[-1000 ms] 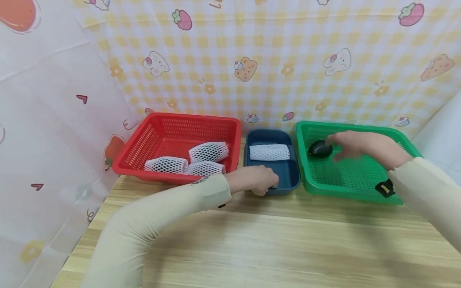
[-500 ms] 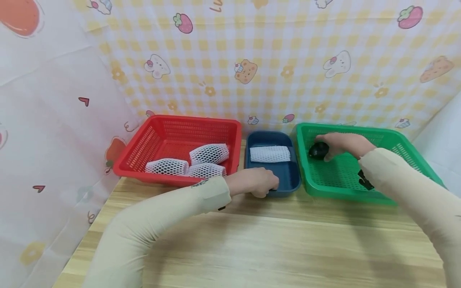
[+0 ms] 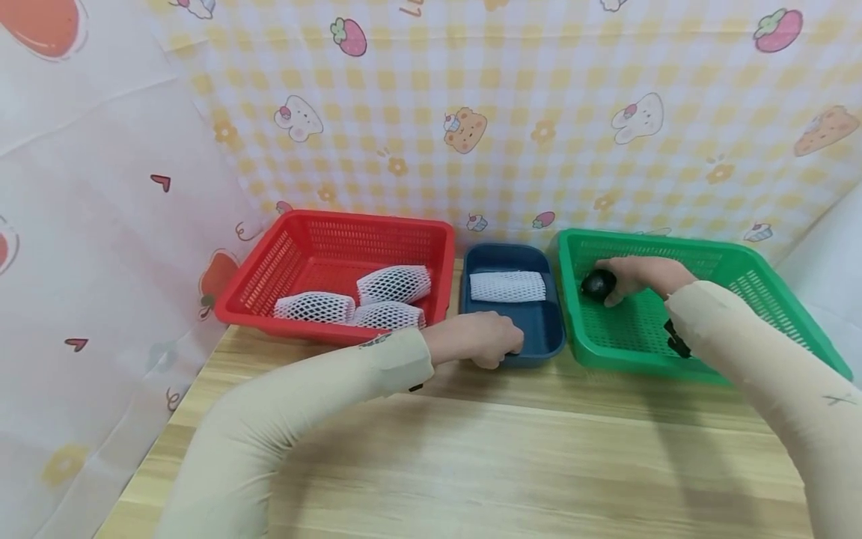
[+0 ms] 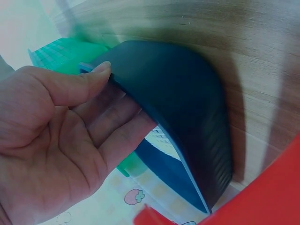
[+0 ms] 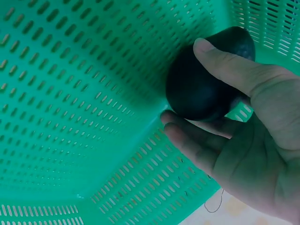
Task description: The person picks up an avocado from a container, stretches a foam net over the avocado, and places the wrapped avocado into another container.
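My right hand (image 3: 633, 277) curls its thumb and fingers round a dark, pear-shaped avocado (image 3: 598, 285) inside the green basket (image 3: 640, 359). In the right wrist view the thumb lies across the avocado (image 5: 201, 86), with fingers beneath it. My left hand (image 3: 481, 338) grips the near rim of a small dark blue bin (image 3: 542, 329). From the left wrist, the thumb is seen outside the bin's wall (image 4: 164, 79) and the fingers inside it. A white foam net sleeve (image 3: 508, 287) lies flat across the bin's far half.
A red basket (image 3: 337, 217) stands to the left of the bin, holding several netted dark items (image 3: 393, 285) whose kind is hidden by the foam. The wooden table (image 3: 471, 464) stretches in front. A patterned cloth (image 3: 404, 112) hangs behind the baskets.
My right hand has moved left inside the green basket and closed round the avocado, which now looks slightly turned. The left hand stays on the blue bin's rim.
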`<action>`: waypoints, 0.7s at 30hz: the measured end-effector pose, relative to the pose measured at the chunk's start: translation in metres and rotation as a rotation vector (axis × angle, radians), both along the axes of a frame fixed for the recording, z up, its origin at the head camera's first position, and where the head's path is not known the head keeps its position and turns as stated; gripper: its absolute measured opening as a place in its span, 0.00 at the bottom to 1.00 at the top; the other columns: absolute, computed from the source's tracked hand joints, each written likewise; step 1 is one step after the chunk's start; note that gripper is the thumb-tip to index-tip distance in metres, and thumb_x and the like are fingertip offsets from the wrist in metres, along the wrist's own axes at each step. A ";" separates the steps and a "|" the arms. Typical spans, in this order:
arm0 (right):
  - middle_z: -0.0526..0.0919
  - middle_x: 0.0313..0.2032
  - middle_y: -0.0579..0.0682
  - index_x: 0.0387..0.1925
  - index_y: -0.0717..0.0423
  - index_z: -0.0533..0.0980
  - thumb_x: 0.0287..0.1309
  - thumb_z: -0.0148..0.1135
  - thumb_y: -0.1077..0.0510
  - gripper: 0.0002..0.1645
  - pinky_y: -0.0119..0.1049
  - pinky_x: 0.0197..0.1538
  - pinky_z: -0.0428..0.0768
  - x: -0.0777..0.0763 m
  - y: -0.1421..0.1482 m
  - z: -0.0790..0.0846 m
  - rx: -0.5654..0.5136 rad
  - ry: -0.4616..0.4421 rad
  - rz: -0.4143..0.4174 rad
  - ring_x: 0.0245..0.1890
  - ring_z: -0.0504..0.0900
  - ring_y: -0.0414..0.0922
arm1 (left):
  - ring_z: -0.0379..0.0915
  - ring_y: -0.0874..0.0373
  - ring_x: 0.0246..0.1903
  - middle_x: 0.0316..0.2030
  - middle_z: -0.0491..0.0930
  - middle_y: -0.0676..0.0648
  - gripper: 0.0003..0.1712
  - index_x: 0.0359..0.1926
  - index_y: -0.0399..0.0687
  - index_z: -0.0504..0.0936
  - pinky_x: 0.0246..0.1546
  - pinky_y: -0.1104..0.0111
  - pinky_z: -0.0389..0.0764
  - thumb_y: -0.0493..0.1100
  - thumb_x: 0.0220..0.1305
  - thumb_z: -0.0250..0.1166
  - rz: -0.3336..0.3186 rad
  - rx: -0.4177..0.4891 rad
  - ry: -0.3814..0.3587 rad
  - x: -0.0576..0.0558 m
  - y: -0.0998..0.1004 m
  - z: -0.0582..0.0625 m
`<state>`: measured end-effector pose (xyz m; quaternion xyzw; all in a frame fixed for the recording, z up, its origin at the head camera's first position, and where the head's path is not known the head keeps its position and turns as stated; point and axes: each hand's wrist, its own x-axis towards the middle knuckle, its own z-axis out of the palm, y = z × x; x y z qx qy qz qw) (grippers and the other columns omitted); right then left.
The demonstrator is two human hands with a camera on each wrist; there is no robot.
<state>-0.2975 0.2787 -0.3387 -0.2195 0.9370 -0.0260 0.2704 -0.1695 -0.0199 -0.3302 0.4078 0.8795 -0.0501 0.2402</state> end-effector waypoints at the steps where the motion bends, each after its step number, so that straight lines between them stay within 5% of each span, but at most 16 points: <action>1: 0.61 0.64 0.81 0.69 0.76 0.58 0.61 0.73 0.58 0.46 0.69 0.58 0.68 0.000 0.001 -0.001 -0.002 0.001 -0.002 0.64 0.59 0.78 | 0.73 0.58 0.39 0.39 0.78 0.52 0.15 0.56 0.51 0.83 0.38 0.71 0.77 0.40 0.69 0.68 -0.001 -0.002 0.002 0.000 0.000 0.000; 11: 0.62 0.64 0.81 0.70 0.76 0.59 0.59 0.75 0.55 0.49 0.68 0.56 0.70 -0.001 0.003 -0.001 0.010 0.020 -0.007 0.63 0.61 0.78 | 0.73 0.58 0.40 0.41 0.79 0.52 0.15 0.57 0.52 0.83 0.41 0.70 0.78 0.41 0.70 0.67 -0.010 -0.004 0.011 0.000 0.001 0.001; 21: 0.68 0.58 0.79 0.68 0.75 0.62 0.57 0.76 0.53 0.48 0.65 0.49 0.75 -0.001 0.009 0.006 -0.015 0.135 -0.006 0.56 0.70 0.75 | 0.73 0.59 0.41 0.45 0.80 0.52 0.19 0.60 0.52 0.82 0.43 0.71 0.79 0.41 0.70 0.67 0.009 0.014 -0.010 0.001 -0.001 -0.001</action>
